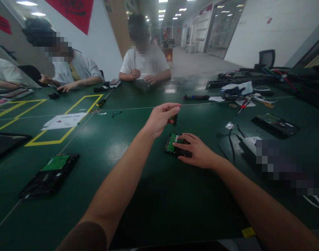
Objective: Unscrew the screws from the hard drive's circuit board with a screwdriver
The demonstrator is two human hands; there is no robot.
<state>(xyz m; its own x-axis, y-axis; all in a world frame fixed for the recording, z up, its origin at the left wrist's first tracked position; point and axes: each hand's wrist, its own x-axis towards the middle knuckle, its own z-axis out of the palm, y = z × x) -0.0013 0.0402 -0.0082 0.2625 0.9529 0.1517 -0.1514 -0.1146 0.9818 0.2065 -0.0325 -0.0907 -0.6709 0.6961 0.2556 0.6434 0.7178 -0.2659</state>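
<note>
A small hard drive (170, 143) with a green circuit board facing up lies on the dark green table in front of me. My left hand (162, 119) is closed around the handle of a screwdriver (175, 120), held upright above the drive's far edge. Its thin shaft points down at the board; whether the tip touches a screw is too small to tell. My right hand (200, 150) grips the drive from the right, fingers spread over its top and thumb along the near side, covering much of it.
Another hard drive (51, 174) lies at left, and one (275, 124) at right. A power strip (250, 143) with a cable sits right. A yellow-handled screwdriver (102, 101), paper with small parts (64, 121) and a red screwdriver (243, 105) lie farther off. Several people sit across the table.
</note>
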